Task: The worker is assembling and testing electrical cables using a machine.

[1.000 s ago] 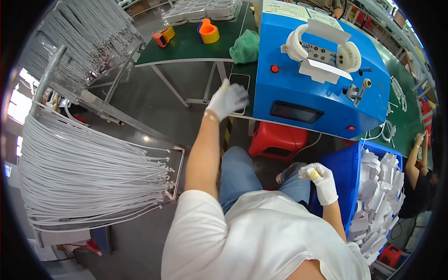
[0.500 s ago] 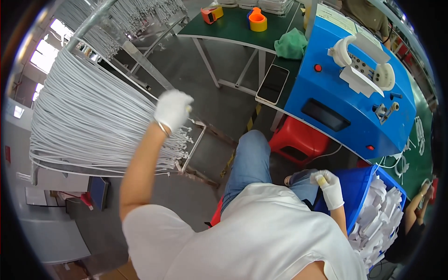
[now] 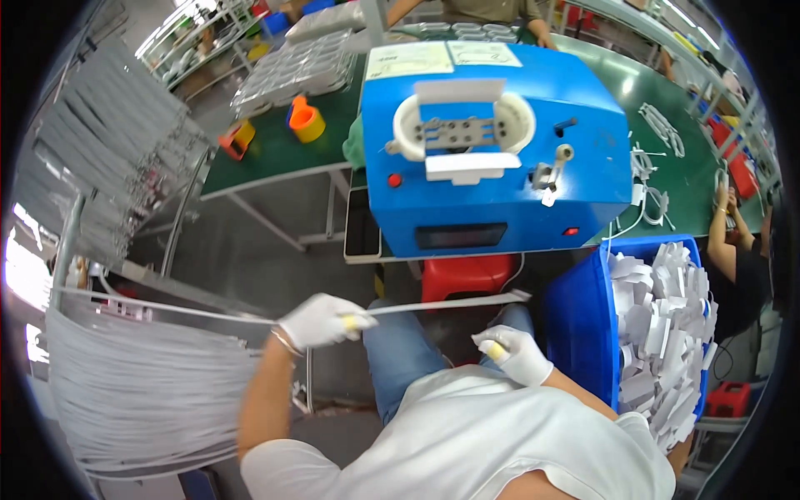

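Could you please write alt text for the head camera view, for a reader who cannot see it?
A seated person's gloved left hand pinches a long white strip drawn sideways from a rack of hanging white strips, while the gloved right hand rests near the lap. Ahead stands a blue machine on a green table; a blue bin of white pieces sits at right.

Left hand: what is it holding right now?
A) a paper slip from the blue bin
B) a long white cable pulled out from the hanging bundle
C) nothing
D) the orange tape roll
B: the gloved left hand is closed on a long white cable that runs from the hanging bundle across the lap.
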Demonstrator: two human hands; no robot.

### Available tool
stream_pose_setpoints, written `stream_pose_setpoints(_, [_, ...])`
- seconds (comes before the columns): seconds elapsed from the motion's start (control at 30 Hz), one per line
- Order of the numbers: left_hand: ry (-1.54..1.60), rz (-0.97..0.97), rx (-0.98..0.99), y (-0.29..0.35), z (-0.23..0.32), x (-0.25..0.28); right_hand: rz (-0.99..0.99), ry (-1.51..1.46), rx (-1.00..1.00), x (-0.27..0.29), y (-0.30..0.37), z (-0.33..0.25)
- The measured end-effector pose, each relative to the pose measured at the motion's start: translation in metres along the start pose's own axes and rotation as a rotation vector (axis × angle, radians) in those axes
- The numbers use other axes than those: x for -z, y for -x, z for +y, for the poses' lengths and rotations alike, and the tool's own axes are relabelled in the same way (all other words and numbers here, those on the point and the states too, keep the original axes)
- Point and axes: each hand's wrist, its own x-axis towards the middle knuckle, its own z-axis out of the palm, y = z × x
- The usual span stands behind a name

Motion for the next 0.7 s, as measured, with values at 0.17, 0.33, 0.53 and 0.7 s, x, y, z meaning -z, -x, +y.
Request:
stream_pose_setpoints(0.17, [0.347,-0.267,-0.463,-0.049,0.022,-0.075,0.315,0.165,0.442,0.012,-0.037,-0.047])
stream_pose_setpoints(0.33, [0.594,-0.362,-0.556,-0.067,0.041,-0.111,0.216,-0.388,0.532,0.015,-0.054,-0.079])
stream_pose_setpoints(0.53, [0.237,0.055,-0.68,-0.041,0.064,-0.087,0.091,-0.153,0.585,0.03,-0.068,-0.096])
stream_pose_setpoints(0.7, [0.394,0.574,-0.786,-0.041,0.033,-0.038,-0.151,-0.623,0.046,0.028,-0.065,-0.097])
